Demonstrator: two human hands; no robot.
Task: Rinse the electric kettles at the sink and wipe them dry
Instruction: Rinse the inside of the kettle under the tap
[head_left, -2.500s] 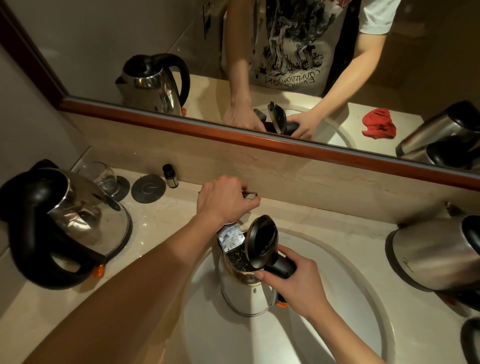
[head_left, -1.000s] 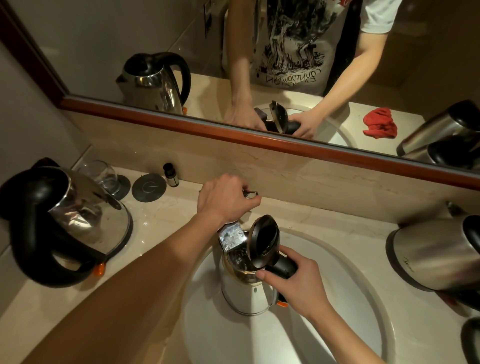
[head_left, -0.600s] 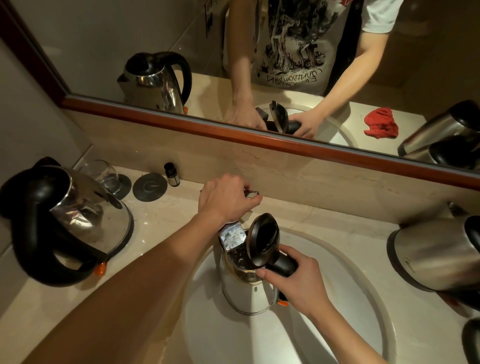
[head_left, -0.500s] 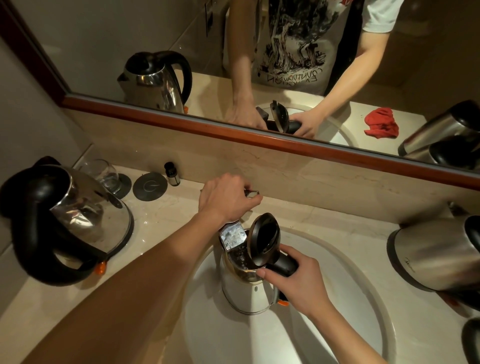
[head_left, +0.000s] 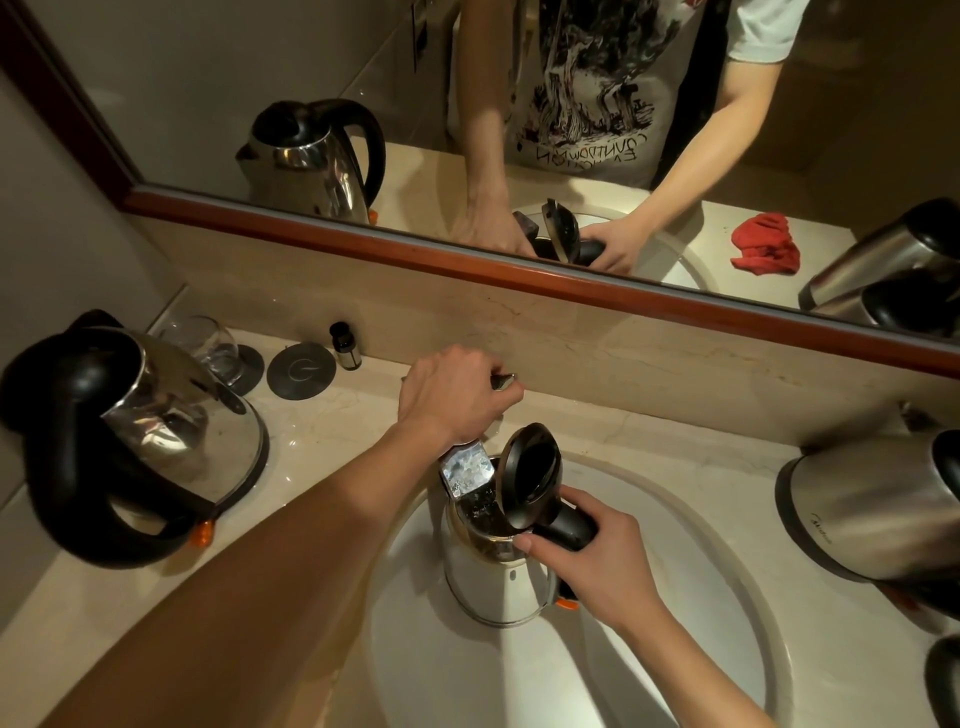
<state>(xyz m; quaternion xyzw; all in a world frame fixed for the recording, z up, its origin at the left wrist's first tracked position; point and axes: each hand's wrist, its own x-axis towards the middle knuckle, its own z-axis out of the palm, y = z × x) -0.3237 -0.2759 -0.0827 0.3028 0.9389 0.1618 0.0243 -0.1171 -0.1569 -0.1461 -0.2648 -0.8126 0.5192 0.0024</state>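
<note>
Kettle (head_left: 496, 577) in steel stands upright inside the sink (head_left: 675, 649) at lower centre of the frame, its black lid (head_left: 530, 475) flipped up. Right hand (head_left: 597, 566) curls around the black handle (head_left: 569, 525). Left hand (head_left: 457, 397), just above, closes over the tap lever (head_left: 501, 382), with the spout (head_left: 465, 467) pouring into the open kettle. Outward, a second kettle (head_left: 156, 436) sits at the left edge of the counter (head_left: 332, 431), a third kettle (head_left: 878, 509) at the right edge. A glass (head_left: 208, 345), a small bottle (head_left: 344, 345) and a mirror (head_left: 519, 130) lie toward the upper frame.
</note>
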